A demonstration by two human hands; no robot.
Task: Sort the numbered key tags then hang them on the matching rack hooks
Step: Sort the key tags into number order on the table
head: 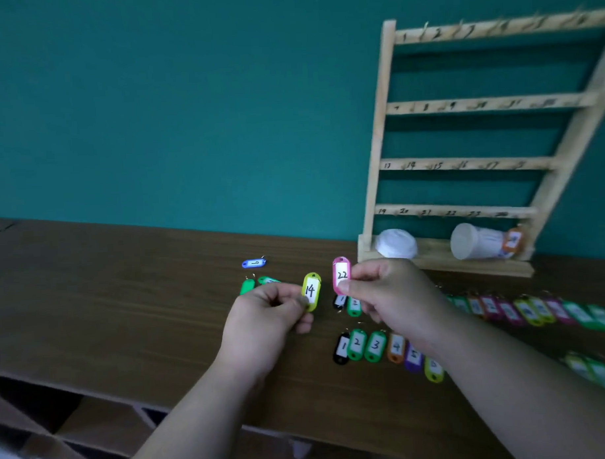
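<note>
My left hand (266, 320) pinches a yellow tag marked 14 (311, 291) upright above the table. Just right of it, my right hand (385, 291) pinches a pink tag marked 22 (341, 275). A near row of tags numbered 1 (341, 348), 2 (356, 344), 3 (375, 346) and onward lies on the wooden table (124, 287). A second row of tags (537, 312) runs off to the right behind my right forearm. A blue tag (254, 263) and two green tags (247, 286) lie loose at the left. The wooden rack (463, 162) with numbered hooks leans on the wall, its hooks bare.
Two white containers (396, 244) lie on the rack's base ledge, one with an orange tag (512, 242) beside it. The teal wall (187, 113) stands behind the table. Below the table's front edge are open shelf compartments (95, 425).
</note>
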